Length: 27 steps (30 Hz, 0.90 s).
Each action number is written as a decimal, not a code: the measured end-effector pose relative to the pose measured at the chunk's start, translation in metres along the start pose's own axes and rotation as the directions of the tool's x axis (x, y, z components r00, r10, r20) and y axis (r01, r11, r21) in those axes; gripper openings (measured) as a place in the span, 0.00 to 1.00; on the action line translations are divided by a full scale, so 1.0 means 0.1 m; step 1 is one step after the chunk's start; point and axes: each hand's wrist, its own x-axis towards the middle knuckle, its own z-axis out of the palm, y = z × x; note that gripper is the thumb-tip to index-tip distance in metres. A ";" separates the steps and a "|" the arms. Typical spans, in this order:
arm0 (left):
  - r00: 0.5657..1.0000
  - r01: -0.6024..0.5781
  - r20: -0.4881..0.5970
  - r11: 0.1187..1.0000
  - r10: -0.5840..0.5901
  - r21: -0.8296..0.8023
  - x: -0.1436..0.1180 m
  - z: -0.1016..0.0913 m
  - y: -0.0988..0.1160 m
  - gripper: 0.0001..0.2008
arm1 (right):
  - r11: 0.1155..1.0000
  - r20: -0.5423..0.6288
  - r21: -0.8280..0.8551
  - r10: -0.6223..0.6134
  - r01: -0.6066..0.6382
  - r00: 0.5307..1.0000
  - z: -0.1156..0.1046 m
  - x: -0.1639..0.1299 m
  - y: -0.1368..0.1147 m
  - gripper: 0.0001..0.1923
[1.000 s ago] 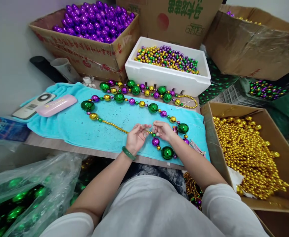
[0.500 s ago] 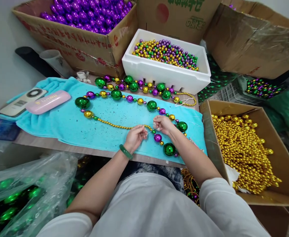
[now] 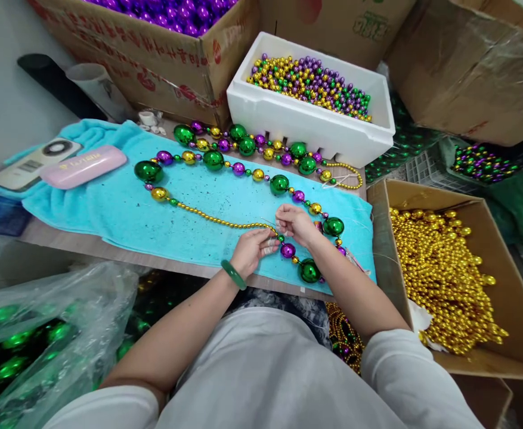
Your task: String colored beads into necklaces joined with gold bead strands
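Observation:
A bead necklace [image 3: 225, 173] of green, purple and gold balls lies in a loop on a turquoise towel [image 3: 122, 220]. Its thin gold bead strand [image 3: 212, 218] runs toward my hands. My left hand [image 3: 252, 250], with a green bangle on the wrist, pinches the end of that strand. My right hand [image 3: 294, 221] pinches the string just beside it, next to a small green bead and a purple ball [image 3: 287, 250]. The two hands almost touch. A second necklace [image 3: 261, 149] lies behind the first.
A white foam box [image 3: 310, 128] of mixed small beads stands behind the towel. A carton of gold beads [image 3: 449, 268] is at right, a carton of purple balls [image 3: 154, 53] at back left. A pink case [image 3: 82, 167] and a remote [image 3: 33, 161] lie at left; a bag of green balls [image 3: 28, 339] sits low left.
The view has tilted down and shifted slightly. My hands stay together at the strand's end, the left fingers now lower and closer to the purple ball. The necklace has not moved.

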 end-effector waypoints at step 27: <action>0.987 -0.125 0.052 0.923 0.154 -0.363 -0.07 -0.17 0.17 0.11 | 0.996 -0.018 0.007 0.089 -0.089 0.996 0.10 -0.01 0.08 0.13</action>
